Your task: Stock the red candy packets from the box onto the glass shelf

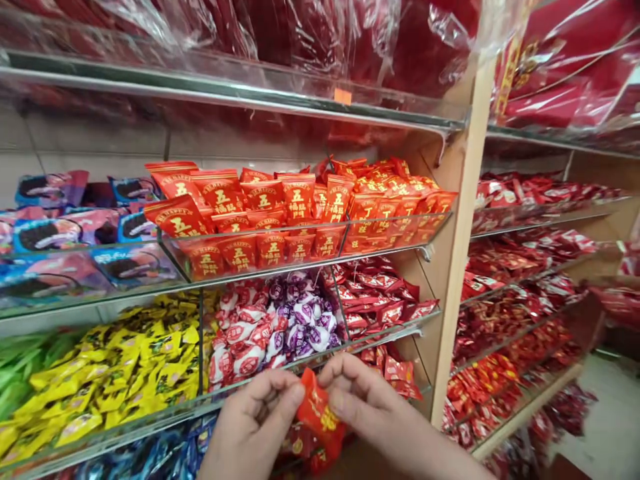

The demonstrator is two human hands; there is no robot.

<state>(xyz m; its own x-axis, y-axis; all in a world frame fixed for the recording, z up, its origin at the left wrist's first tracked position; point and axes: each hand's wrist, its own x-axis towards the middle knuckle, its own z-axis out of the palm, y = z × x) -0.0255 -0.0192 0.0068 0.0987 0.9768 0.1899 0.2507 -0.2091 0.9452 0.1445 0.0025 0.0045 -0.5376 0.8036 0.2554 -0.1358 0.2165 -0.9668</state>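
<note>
Left hand (253,423) and right hand (370,400) pinch narrowly, near centre; beyond, a smooth, pale wooden upright (460,233) stands right; crinkled yellow sweets (130,367) heap left; flat, pillow-shaped red pouches (297,200) line up farther off; between both hands, gripped, a glossy, creased red packet (320,410).

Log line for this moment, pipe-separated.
left hand: pinching red packet | right hand: pinching same packet | beyond: yellow packets, purple-and-white sweets
</note>
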